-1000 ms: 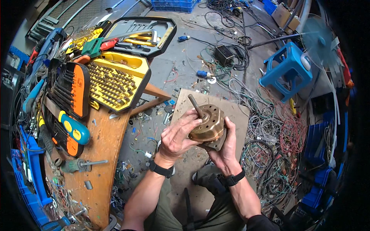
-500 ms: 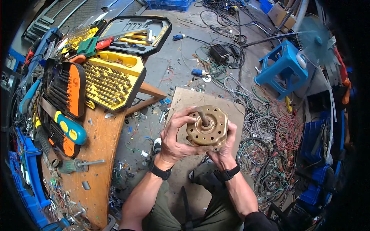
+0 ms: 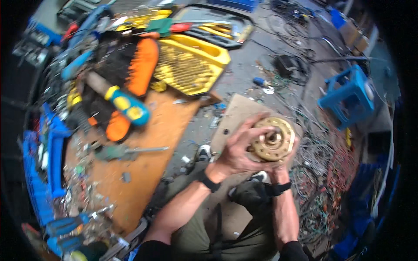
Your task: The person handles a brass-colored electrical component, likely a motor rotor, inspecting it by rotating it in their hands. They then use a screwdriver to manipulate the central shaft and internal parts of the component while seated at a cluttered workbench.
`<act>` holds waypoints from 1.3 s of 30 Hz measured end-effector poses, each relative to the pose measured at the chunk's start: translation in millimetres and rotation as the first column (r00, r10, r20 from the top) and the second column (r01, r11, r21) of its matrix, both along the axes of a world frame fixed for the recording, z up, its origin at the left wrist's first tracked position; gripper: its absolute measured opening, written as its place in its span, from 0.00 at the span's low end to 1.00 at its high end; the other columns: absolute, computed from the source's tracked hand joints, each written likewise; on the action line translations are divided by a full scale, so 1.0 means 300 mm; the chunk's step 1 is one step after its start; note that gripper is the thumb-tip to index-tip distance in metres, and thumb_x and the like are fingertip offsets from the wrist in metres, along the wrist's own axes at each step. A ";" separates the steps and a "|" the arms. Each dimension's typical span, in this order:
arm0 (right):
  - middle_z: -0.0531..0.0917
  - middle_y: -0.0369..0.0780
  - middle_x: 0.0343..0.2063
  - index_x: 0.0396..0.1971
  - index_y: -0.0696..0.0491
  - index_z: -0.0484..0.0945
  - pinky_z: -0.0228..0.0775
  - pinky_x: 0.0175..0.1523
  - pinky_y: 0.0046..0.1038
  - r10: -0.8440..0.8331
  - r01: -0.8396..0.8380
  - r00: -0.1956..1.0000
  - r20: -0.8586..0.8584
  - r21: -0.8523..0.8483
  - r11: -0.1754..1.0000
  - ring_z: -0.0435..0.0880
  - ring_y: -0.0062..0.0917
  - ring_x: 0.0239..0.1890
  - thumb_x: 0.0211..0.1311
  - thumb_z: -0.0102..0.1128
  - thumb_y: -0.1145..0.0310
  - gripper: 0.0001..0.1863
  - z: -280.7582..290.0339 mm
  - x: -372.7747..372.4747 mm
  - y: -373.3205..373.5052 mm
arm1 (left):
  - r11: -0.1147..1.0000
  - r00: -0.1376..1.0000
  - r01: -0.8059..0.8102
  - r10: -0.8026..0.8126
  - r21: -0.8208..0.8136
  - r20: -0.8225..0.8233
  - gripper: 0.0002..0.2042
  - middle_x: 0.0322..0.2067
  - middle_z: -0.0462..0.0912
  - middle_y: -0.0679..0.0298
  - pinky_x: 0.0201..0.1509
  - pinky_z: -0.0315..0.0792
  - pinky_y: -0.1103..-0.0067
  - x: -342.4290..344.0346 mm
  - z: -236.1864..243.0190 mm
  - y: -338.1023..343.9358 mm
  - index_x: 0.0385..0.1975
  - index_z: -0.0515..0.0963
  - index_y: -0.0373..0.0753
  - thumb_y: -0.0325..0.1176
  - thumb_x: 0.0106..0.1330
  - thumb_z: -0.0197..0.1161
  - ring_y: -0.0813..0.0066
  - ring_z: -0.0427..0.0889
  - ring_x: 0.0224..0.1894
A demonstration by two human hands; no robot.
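Note:
I hold a round, brass-coloured metal part [image 3: 284,147] between both hands above the cardboard. A ring of small holes runs round its face, and a short shaft stands up from its stepped hub. My left hand [image 3: 238,150] grips its left side, with the thumb and fingers bent round the rim. My right hand [image 3: 281,168] supports it from the right and below; most of those fingers are hidden behind the part. The picture is smeared by motion.
A wooden bench [image 3: 161,169] at the left carries a screwdriver [image 3: 130,151], a blue-and-yellow handled tool [image 3: 130,106], orange hex-key holders [image 3: 143,65] and a yellow drill-bit case [image 3: 191,61]. Cardboard [image 3: 233,115] lies below my hands. Tangled wires [image 3: 322,174] and a blue stool [image 3: 350,98] are at the right.
The whole view has swung left, so bench and tools appear farther right. Both hands keep hold of the metal part, whose shaft now points more directly towards me.

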State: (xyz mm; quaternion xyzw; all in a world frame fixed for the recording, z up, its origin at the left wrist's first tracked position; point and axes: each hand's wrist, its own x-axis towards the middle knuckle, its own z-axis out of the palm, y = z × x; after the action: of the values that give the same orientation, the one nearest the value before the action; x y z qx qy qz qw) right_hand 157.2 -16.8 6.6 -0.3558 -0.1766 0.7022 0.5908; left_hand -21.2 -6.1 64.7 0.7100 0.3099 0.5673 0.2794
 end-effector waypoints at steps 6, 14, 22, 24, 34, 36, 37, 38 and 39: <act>0.82 0.43 0.64 0.72 0.52 0.73 0.81 0.68 0.42 0.095 -0.096 0.988 -0.124 0.001 0.995 0.84 0.36 0.62 0.73 0.39 0.21 0.50 -0.191 0.034 -0.003 | 0.993 0.996 0.005 -0.015 -0.116 -0.090 0.50 0.75 0.66 0.44 0.81 0.63 0.55 0.013 0.022 -0.090 0.73 0.68 0.45 0.51 0.49 0.88 0.40 0.65 0.78; 0.87 0.43 0.53 0.62 0.54 0.79 0.86 0.58 0.37 0.174 -0.177 0.982 -0.067 -0.030 0.984 0.89 0.32 0.52 0.78 0.45 0.35 0.36 -0.016 0.017 -0.095 | 0.940 0.981 -0.189 0.171 -0.285 -0.090 0.60 0.75 0.68 0.50 0.82 0.63 0.58 0.001 0.192 -0.367 0.78 0.60 0.36 0.49 0.45 0.90 0.46 0.66 0.77; 0.88 0.42 0.49 0.57 0.54 0.81 0.88 0.54 0.35 0.528 -0.520 0.845 0.086 -0.104 0.848 0.90 0.30 0.47 0.77 0.50 0.39 0.32 0.433 -0.081 -0.464 | 0.877 0.933 -0.352 0.356 -0.327 -0.049 0.56 0.69 0.76 0.53 0.79 0.70 0.65 -0.037 0.408 -0.809 0.74 0.66 0.35 0.45 0.44 0.91 0.57 0.76 0.72; 0.88 0.44 0.51 0.59 0.55 0.81 0.87 0.56 0.37 0.603 -0.599 0.787 0.127 -0.076 0.797 0.91 0.33 0.48 0.76 0.51 0.36 0.36 0.473 -0.084 -0.524 | 0.869 0.919 -0.380 0.393 -0.317 -0.026 0.56 0.69 0.76 0.54 0.78 0.70 0.65 -0.038 0.465 -0.929 0.74 0.66 0.35 0.45 0.44 0.92 0.59 0.77 0.72; 0.85 0.44 0.57 0.67 0.54 0.75 0.78 0.66 0.38 0.813 -0.913 0.381 0.440 0.038 0.407 0.87 0.31 0.57 0.87 0.41 0.42 0.31 0.735 -0.255 -0.820 | 0.681 0.686 -0.721 0.728 -0.129 0.008 0.43 0.65 0.78 0.57 0.73 0.74 0.67 -0.160 0.659 -1.472 0.66 0.76 0.35 0.38 0.47 0.91 0.62 0.79 0.67; 0.87 0.42 0.46 0.59 0.56 0.78 0.79 0.61 0.31 0.483 -0.810 0.561 0.672 0.323 0.490 0.86 0.27 0.51 0.79 0.62 0.67 0.15 0.866 -0.198 -0.837 | 0.665 0.666 -0.746 0.745 -0.031 -0.032 0.44 0.64 0.78 0.57 0.72 0.75 0.67 -0.192 0.693 -1.535 0.66 0.75 0.34 0.38 0.47 0.91 0.64 0.80 0.66; 0.86 0.41 0.45 0.57 0.56 0.77 0.78 0.59 0.30 0.273 -0.760 0.604 0.749 0.438 0.480 0.86 0.26 0.49 0.76 0.63 0.72 0.14 0.942 -0.165 -0.858 | 0.636 0.636 -0.771 0.768 -0.020 -0.081 0.44 0.62 0.80 0.57 0.72 0.75 0.68 -0.220 0.707 -1.584 0.66 0.76 0.34 0.37 0.47 0.91 0.65 0.80 0.65; 0.86 0.41 0.44 0.55 0.57 0.77 0.78 0.58 0.29 0.051 -0.715 0.625 0.779 0.545 0.438 0.86 0.24 0.48 0.73 0.64 0.78 0.14 1.015 -0.136 -0.880 | 0.596 0.590 -0.802 0.799 0.022 -0.118 0.45 0.62 0.80 0.59 0.70 0.77 0.70 -0.247 0.709 -1.624 0.67 0.75 0.35 0.37 0.47 0.91 0.67 0.81 0.64; 0.85 0.41 0.43 0.53 0.57 0.77 0.78 0.57 0.29 -0.067 -0.660 0.682 0.728 0.653 0.371 0.86 0.26 0.47 0.70 0.64 0.80 0.14 1.070 -0.126 -0.910 | 0.577 0.583 -0.809 0.812 -0.117 -0.030 0.44 0.62 0.81 0.56 0.70 0.77 0.68 -0.258 0.708 -1.683 0.66 0.76 0.36 0.38 0.46 0.91 0.63 0.81 0.65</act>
State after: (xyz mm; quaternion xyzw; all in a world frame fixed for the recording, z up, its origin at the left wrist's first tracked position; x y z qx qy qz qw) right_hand 119.3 -289.8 327.6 -0.1659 -0.7762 0.4287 0.4316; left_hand -98.6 -511.1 277.1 0.4648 0.6287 0.6224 0.0351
